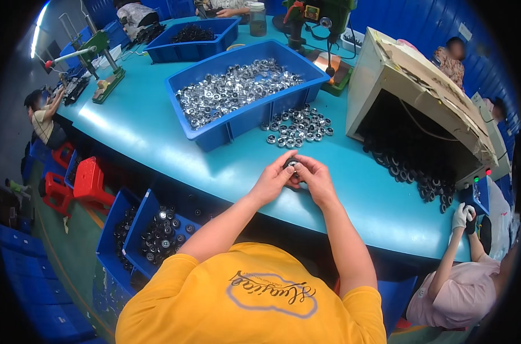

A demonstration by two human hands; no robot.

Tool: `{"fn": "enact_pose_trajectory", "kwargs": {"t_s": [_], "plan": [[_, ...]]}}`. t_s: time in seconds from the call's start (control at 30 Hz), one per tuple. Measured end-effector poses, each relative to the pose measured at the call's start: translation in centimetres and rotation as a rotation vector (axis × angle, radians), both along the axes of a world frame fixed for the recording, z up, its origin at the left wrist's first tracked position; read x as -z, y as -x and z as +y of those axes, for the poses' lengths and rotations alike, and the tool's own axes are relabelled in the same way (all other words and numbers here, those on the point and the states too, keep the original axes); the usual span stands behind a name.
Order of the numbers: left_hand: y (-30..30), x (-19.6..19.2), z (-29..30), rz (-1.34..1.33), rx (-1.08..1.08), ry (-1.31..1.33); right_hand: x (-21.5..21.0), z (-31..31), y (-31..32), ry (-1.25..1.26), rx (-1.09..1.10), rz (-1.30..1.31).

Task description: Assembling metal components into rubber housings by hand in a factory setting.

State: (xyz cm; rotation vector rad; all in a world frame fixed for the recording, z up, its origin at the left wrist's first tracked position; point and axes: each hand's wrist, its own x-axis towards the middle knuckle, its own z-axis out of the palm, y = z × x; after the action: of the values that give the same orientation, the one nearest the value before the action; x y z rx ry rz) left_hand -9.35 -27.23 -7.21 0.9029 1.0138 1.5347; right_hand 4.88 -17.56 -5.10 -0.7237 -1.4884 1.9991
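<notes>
- Between the left hand (270, 181) and the right hand (320, 181): a round part (292, 163), its rim matt black and rubber-like, its centre with a metallic sheen.
- Under the hands: a tabletop (214, 179), smooth and glossy, streaked with reflected light.
- Just beyond them: loose discs (297, 131), shiny and chrome-like.
- Farther beyond: a bin (214, 139) of smooth plastic.
- Right of them: dull, rubber-like rings (426, 186); a painted box (363, 86) topped with rough, torn, cardboard-like sheeting (438, 86).
- Far left: stools (93, 180) of glossy plastic.
- Behind them: a T-shirt (214, 321) of matt cloth.
</notes>
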Motion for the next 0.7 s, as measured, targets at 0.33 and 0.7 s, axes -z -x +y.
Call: {"fn": "enact_pose_trajectory", "kwargs": {"t_s": [0.33,0.7], "plan": [[-0.7,-1.1,-0.6,0.207,0.023,-0.048,0.3,0.2,-0.1,-0.063,0.005,-0.049],[-2.1,-1.1,-0.6,0.81,-0.442,-0.103,0.6,-2.4,1.6,-0.515,0.33,-0.374]]}}
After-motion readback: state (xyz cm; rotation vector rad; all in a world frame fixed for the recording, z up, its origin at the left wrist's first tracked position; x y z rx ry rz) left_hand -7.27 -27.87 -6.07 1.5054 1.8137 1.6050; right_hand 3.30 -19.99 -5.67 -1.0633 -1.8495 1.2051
